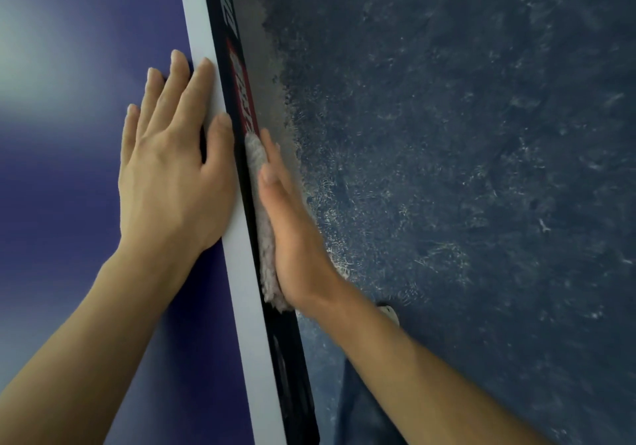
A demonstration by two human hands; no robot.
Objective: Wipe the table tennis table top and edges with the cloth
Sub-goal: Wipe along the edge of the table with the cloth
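Flat and open, my left grip [172, 179] rests on the blue table [51, 238] top, fingers straight, forefinger on the white border stripe [241, 279], thumb at the rim. Just right of it runs the black side edge [287, 375] with its lettering. There the pale cloth [267, 258] lies pressed between that edge and my right grip [292, 231], whose fingers are straight, pushing rather than clutching. Beyond is mottled dark floor [481, 169]. I judge the edge-wiping step is in hand; next calls for sliding the cloth along the edge under even pressure.
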